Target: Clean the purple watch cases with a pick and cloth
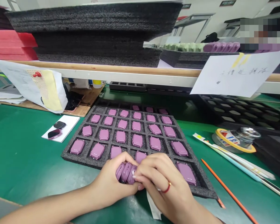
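Mauve plastic casings [126, 173], at least three of them standing on edge side by side, are gripped between a person's left hand [112, 183] and right hand [160, 182], just over the near edge of a black foam tray [86, 162]. We see the left hand's fingers [121, 158] curled over the bunch and the right hand's fingertips [135, 177] pressed against its other side, the two hands closed together around it. A red-and-gold ring [166, 188] circles a finger of the right hand, and a white paper slip [153, 207] pokes out beneath that hand.

Rows of matching casings [137, 140] lie flat in the tray's square pockets, one to a pocket, and the tray rests on a green work mat [21, 155]. To our left, two small dark-faced devices [54, 134] lie on a white card [72, 123]. To our right are a roll of yellow-edged tape [235, 146], a glass jar [246, 136] and an orange pencil [228, 193]. Ahead, a paper sign [238, 73] with handwritten characters hangs from a wood-edged shelf [107, 69], which carries stacked black foam sheets [91, 34] and red foam sheets [11, 43].
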`<action>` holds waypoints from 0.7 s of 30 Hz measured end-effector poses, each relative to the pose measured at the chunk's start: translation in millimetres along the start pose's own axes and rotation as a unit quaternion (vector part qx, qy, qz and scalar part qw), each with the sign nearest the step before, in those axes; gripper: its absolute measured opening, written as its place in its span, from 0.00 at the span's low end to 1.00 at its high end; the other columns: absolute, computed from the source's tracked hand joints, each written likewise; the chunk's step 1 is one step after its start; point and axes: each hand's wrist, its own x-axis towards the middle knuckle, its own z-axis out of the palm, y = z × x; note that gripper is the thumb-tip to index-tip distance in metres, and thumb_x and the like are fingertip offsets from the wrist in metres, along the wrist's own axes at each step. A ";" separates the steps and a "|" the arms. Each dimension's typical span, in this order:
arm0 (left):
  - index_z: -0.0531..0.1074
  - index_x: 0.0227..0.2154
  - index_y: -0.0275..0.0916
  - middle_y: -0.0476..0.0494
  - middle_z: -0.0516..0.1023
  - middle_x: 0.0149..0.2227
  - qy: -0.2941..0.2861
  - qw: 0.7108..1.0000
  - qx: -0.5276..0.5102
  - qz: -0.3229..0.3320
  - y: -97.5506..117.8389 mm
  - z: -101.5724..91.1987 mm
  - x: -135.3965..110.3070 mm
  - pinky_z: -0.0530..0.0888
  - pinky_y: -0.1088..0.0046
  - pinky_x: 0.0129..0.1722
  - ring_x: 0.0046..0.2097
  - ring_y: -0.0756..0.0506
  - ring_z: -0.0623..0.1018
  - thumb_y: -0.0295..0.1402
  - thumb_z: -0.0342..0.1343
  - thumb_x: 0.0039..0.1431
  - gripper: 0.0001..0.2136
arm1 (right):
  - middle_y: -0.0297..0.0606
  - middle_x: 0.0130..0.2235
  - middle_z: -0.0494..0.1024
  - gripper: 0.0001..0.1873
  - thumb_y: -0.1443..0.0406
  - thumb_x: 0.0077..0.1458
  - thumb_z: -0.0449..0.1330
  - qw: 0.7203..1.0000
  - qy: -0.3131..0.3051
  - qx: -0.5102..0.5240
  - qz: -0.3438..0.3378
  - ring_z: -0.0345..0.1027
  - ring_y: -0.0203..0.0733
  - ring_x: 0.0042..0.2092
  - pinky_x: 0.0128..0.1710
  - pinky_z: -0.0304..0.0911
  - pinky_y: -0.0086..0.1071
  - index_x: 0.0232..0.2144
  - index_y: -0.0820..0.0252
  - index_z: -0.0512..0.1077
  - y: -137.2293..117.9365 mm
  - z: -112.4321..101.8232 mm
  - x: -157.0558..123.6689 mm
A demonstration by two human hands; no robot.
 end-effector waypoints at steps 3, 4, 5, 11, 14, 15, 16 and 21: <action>0.66 0.33 0.42 0.56 0.70 0.29 -0.007 1.000 0.019 -0.014 -1.6 0.1 -1.3 0.63 0.74 0.33 0.31 0.49 0.66 0.31 0.69 0.45 0.16 | 0.38 0.33 0.77 0.09 0.75 0.61 0.58 1.000 0.015 0.004 0.016 0.70 0.42 0.38 0.38 0.70 0.37 0.39 0.57 0.72 3.1 0.1 1.1; 0.66 0.33 0.42 0.57 0.68 0.28 -0.011 0.999 0.024 -0.019 -2.1 0.1 -1.5 0.62 0.74 0.32 0.30 0.50 0.64 0.31 0.69 0.45 0.17 | 0.38 0.33 0.77 0.09 0.75 0.61 0.58 1.000 0.016 0.009 0.022 0.70 0.42 0.38 0.38 0.70 0.37 0.39 0.57 0.71 4.7 0.1 1.4; 0.65 0.33 0.42 0.57 0.66 0.27 -0.015 0.999 0.025 -0.022 -2.3 0.2 -1.4 0.61 0.75 0.30 0.29 0.51 0.63 0.32 0.70 0.45 0.17 | 0.38 0.33 0.76 0.09 0.76 0.61 0.58 0.999 0.016 0.017 0.029 0.70 0.42 0.38 0.38 0.70 0.36 0.39 0.57 0.71 6.3 -0.2 1.6; 0.67 0.33 0.41 0.55 0.71 0.31 -0.027 0.999 -0.016 -0.027 -0.8 0.2 -0.1 0.63 0.74 0.33 0.32 0.49 0.67 0.31 0.68 0.46 0.15 | 0.37 0.34 0.75 0.10 0.76 0.60 0.58 0.998 0.019 0.040 0.050 0.69 0.40 0.37 0.36 0.69 0.34 0.40 0.58 0.70 6.0 -7.2 2.5; 0.67 0.33 0.41 0.55 0.72 0.30 -0.026 0.999 -0.016 -0.020 -0.4 -0.2 0.3 0.63 0.75 0.33 0.32 0.50 0.68 0.29 0.68 0.46 0.15 | 0.37 0.33 0.76 0.09 0.75 0.62 0.57 0.998 -0.027 0.044 0.030 0.69 0.40 0.35 0.35 0.69 0.35 0.39 0.56 0.70 -1.2 -8.7 1.6; 0.67 0.32 0.41 0.55 0.71 0.30 -0.025 0.999 -0.015 -0.019 -0.4 -0.4 0.6 0.63 0.75 0.33 0.32 0.50 0.67 0.29 0.68 0.46 0.15 | 0.37 0.34 0.76 0.09 0.74 0.62 0.56 0.998 -0.036 0.046 0.027 0.69 0.40 0.35 0.35 0.70 0.34 0.39 0.56 0.71 -3.1 -8.2 1.2; 0.67 0.32 0.41 0.56 0.71 0.29 -0.024 0.999 -0.013 -0.021 -0.5 -0.6 0.9 0.63 0.75 0.32 0.31 0.50 0.67 0.28 0.68 0.46 0.15 | 0.37 0.34 0.76 0.09 0.74 0.63 0.55 0.998 -0.038 0.048 0.031 0.70 0.40 0.35 0.34 0.70 0.34 0.39 0.56 0.71 -4.2 -7.4 0.8; 0.66 0.32 0.41 0.56 0.70 0.30 -0.008 1.000 0.022 -0.013 -2.5 -0.9 1.2 0.64 0.75 0.34 0.33 0.49 0.68 0.30 0.68 0.46 0.15 | 0.37 0.34 0.75 0.08 0.73 0.64 0.56 0.995 -0.012 0.069 0.065 0.71 0.40 0.36 0.35 0.72 0.34 0.40 0.55 0.70 0.7 -1.9 -1.1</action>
